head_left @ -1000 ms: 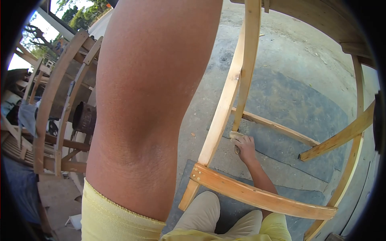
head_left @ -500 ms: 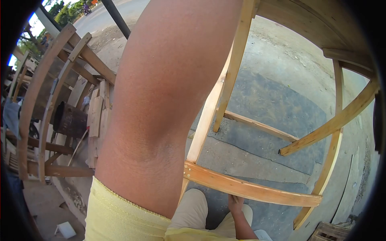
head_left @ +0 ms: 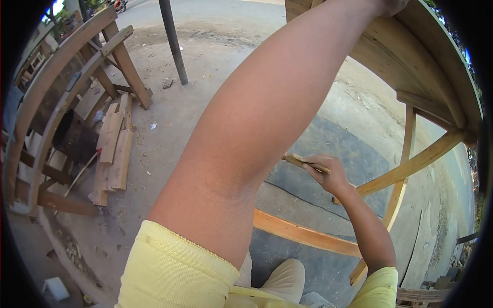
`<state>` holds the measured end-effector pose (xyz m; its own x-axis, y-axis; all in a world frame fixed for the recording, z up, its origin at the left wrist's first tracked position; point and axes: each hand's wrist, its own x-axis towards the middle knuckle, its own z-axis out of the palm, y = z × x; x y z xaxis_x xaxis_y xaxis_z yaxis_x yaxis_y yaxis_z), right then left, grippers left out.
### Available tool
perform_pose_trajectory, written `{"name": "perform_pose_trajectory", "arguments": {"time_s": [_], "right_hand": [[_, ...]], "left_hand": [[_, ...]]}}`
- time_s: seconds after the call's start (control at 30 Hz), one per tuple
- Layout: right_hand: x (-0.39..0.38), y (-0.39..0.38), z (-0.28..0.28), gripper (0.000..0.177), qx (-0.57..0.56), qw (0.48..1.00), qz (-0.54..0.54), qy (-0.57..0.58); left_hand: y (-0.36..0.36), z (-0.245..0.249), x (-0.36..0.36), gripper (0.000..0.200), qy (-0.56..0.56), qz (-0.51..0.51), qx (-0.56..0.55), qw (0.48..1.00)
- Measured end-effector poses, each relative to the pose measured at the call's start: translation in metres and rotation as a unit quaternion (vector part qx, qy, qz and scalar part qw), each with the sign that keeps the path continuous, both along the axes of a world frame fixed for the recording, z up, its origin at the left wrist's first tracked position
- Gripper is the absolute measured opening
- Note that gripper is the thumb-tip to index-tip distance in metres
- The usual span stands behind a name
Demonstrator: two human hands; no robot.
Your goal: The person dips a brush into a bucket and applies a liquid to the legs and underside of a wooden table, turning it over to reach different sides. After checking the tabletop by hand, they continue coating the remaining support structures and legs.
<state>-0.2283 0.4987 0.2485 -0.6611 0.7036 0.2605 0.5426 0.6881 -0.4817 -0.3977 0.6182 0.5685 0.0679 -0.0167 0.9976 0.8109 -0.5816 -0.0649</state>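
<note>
My left arm reaches across the view, and my left hand [head_left: 394, 6] shows only in part at the top edge, by the upturned wooden panel [head_left: 416, 61]; its fingers are hidden. In my right hand [head_left: 330, 172], the fingers are closed round what looks like a paintbrush [head_left: 294, 159] with a wooden handle. Its far end is next to my left forearm, which hides part of the wooden frame. Below the brush runs a light wooden rail [head_left: 308, 233]. A slanted wooden brace [head_left: 411, 171] stands to the right of my right hand.
On the left stands another wooden frame [head_left: 59, 105], with a dark metal drum [head_left: 76, 134] behind it and stacked planks [head_left: 115, 149] beside it. A dark post [head_left: 173, 43] rises from the ground. A dark sheet [head_left: 354, 149] lies under the work.
My right hand has come up from below the rail to beside my left forearm, and the brush now shows in it. My view has shifted, bringing part of my left hand into sight.
</note>
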Motion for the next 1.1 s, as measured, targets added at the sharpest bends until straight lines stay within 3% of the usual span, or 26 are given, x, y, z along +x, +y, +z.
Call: {"name": "perform_pose_trajectory", "arguments": {"time_s": [0.03,0.1,0.2,0.33,0.5,0.53,0.6,0.67,0.77,0.87,0.93,1.1], "right_hand": [[-0.010,0.020,-0.033,0.015,0.015,0.998,0.006,-0.059],[-0.026,0.047,-0.079,0.014,0.017,0.998,0.029,-0.060],[-0.048,0.050,-0.066,0.015,0.011,1.000,-0.004,-0.018],[-0.036,0.035,-0.006,0.017,-0.009,1.000,-0.022,0.005],[-0.022,0.035,0.034,0.016,-0.036,0.983,-0.032,0.178],[-0.023,0.030,0.025,0.016,-0.035,0.982,-0.034,0.180],[-0.029,0.016,-0.017,0.015,-0.041,0.999,-0.021,0.008],[-0.044,0.005,-0.066,0.015,0.043,0.998,-0.036,-0.011],[-0.057,0.020,-0.075,0.016,0.068,0.995,-0.056,0.042],[-0.054,0.034,-0.014,0.015,0.011,0.997,-0.066,-0.029],[-0.052,0.035,0.018,0.015,0.048,0.996,-0.059,-0.045],[-0.046,0.039,0.076,0.012,0.080,0.996,-0.016,0.034]], "left_hand": [[-0.009,0.000,-0.002,0.036,0.001,0.009,0.008,1.000],[-0.021,0.001,-0.004,0.034,0.007,0.008,0.020,1.000],[-0.033,-0.002,-0.002,0.032,0.014,-0.010,0.023,1.000],[-0.049,-0.004,-0.005,0.030,0.013,-0.041,0.026,0.999],[-0.042,-0.004,-0.001,0.031,-0.002,-0.030,0.052,0.998],[-0.043,-0.003,-0.001,0.030,-0.003,-0.027,0.046,0.999],[-0.044,-0.003,-0.002,0.030,-0.002,-0.027,0.040,0.999],[-0.044,-0.002,-0.001,0.029,-0.004,-0.022,0.037,0.999],[-0.038,-0.001,-0.002,0.029,-0.006,-0.044,0.057,0.997],[-0.040,-0.001,-0.002,0.030,-0.009,-0.049,0.051,0.997],[-0.039,-0.001,0.001,0.031,-0.013,-0.046,0.050,0.998],[-0.037,0.000,0.000,0.035,0.003,-0.008,0.046,0.999]]}}
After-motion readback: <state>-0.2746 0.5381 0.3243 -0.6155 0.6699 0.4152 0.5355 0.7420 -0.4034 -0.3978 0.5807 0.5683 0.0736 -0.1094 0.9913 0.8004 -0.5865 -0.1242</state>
